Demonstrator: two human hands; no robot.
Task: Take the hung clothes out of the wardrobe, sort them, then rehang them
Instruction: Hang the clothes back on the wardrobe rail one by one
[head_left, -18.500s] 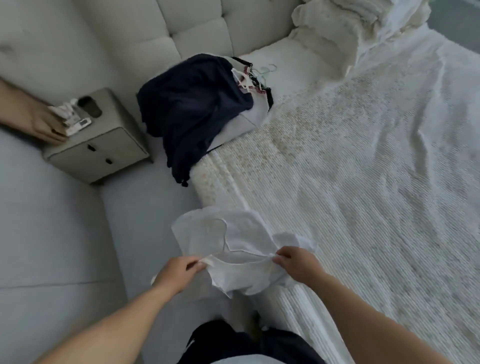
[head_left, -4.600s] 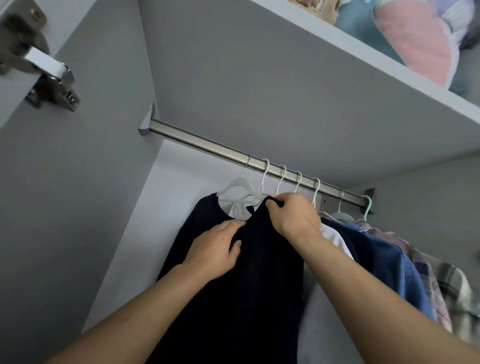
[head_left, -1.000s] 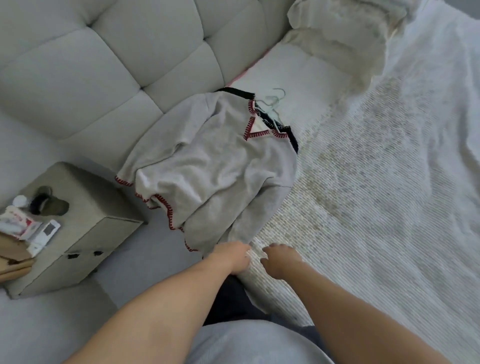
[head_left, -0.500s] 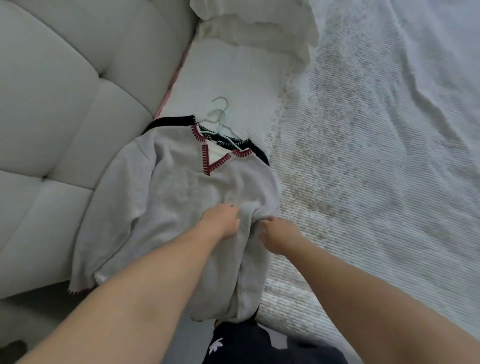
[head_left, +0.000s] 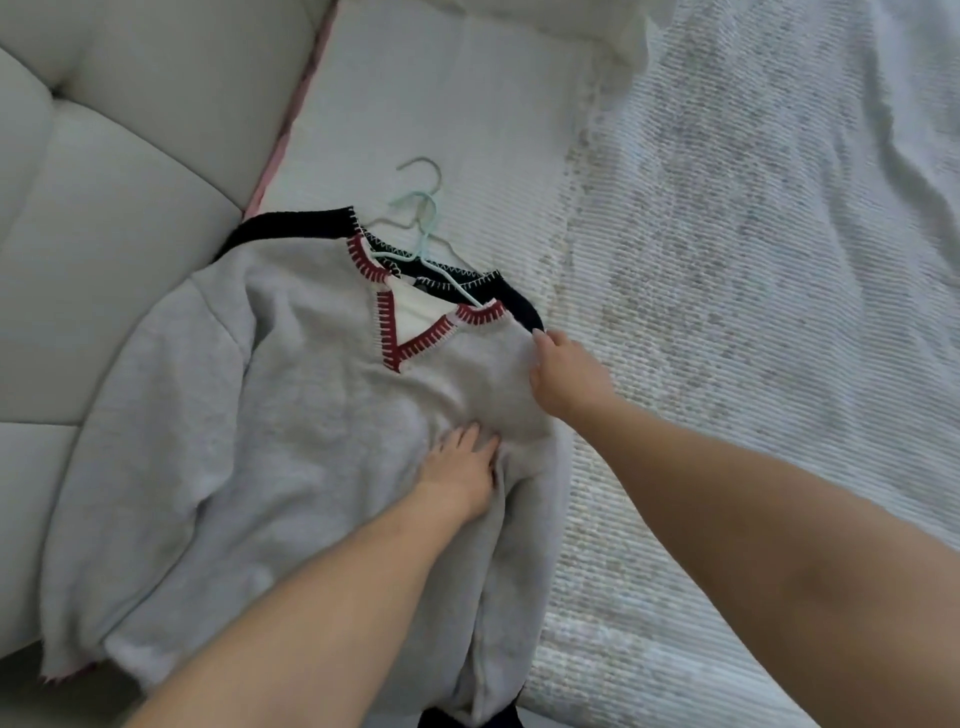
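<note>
A grey V-neck sweater (head_left: 291, 431) with red stitched trim lies on top of a pile at the bed's left edge. Under it shows a black garment (head_left: 311, 223) with white stitching and a white one in the neck opening. Hanger hooks, one mint (head_left: 423, 218) and one pale (head_left: 428, 174), stick out above the collar. My left hand (head_left: 460, 470) rests flat on the sweater's chest, fingers straight. My right hand (head_left: 563, 374) sits at the sweater's right shoulder, fingers curled onto the fabric edge; whether it grips the cloth is unclear.
The bed (head_left: 753, 312) with its ribbed white cover stretches to the right. A padded grey headboard (head_left: 104, 156) stands on the left. White pillows (head_left: 571, 21) lie at the top. Dark clothing (head_left: 509, 714) shows at the bottom edge.
My view has moved closer over the sweater. My right hand went from the sweater's lower middle up to its right shoulder. My left hand stayed on the chest area.
</note>
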